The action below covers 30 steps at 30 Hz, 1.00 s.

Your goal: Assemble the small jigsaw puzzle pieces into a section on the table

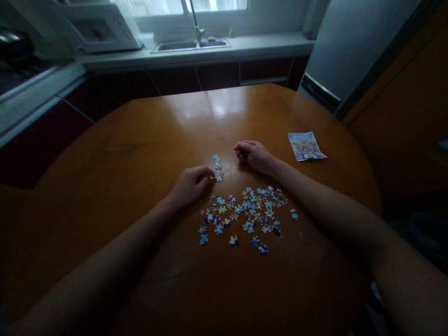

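A: Specify the work surface.
B: A varnished wooden table (pixel 140 140) with a rounded outline; window glare lies on its far part, at upper centre.

A: Locate the puzzle parts.
B: The joined puzzle strip (pixel 218 168) lies at centre, its long side running away from the viewer. Loose jigsaw pieces (pixel 258 205) are scattered below it, slightly right of centre.

A: Report the grip.
B: Left hand (pixel 191 185): fingers bent, fingertips at the strip's left edge; whether they pinch it cannot be told. Right hand (pixel 258 156): fingers curled inward, right of the strip and apart from it; whether it holds a piece cannot be told.

A: Other items on the surface?
B: A creased printed sheet (pixel 305 146), right of the right hand.

A: Describe the room.
B: Upper centre: double-basin sink (pixel 177 45), faucet (pixel 199 31) and window (pixel 217 4), above dark red cabinets (pixel 217 75). Upper left: white microwave oven (pixel 100 28) on the countertop (pixel 266 43). Upper right: pale refrigerator (pixel 353 42). Lighting is dim.
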Each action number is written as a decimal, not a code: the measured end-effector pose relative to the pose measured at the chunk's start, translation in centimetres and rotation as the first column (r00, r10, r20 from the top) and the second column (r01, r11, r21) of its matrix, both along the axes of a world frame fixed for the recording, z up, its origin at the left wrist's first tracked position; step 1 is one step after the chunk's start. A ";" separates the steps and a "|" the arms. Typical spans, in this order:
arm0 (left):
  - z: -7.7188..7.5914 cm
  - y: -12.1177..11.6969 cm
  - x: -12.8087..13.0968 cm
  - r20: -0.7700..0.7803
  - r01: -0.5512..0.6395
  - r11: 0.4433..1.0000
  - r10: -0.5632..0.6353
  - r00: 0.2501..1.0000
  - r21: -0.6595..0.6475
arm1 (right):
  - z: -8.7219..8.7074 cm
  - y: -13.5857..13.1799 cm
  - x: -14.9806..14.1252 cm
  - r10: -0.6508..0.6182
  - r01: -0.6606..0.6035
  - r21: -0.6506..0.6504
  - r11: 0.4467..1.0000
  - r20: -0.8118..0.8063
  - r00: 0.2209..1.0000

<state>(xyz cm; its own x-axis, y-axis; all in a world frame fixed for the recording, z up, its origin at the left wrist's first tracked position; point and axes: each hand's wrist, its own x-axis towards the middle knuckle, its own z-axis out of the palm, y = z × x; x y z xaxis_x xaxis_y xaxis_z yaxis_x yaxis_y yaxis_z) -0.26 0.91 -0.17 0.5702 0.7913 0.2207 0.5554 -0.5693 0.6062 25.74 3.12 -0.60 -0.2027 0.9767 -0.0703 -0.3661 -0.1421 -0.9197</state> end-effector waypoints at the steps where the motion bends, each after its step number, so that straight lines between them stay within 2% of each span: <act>1: 0.0 0.0 0.0 0.001 -0.001 1.000 0.001 1.000 -0.004 | 0.0 0.0 0.0 0.000 0.000 0.001 1.000 -0.002 1.000; 30: -0.1 0.0 0.0 -0.002 -0.007 1.000 0.007 1.000 0.019 | 0.0 0.0 0.0 -0.004 0.004 0.008 1.000 -0.008 1.000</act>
<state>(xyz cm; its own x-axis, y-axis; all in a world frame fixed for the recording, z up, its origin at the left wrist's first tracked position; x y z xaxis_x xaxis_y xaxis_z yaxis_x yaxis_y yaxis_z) -0.29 0.89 -0.26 0.5649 0.7912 0.2345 0.5606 -0.5764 0.5946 25.74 3.15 -0.63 -0.1993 0.9781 -0.0608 -0.3742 -0.1333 -0.9177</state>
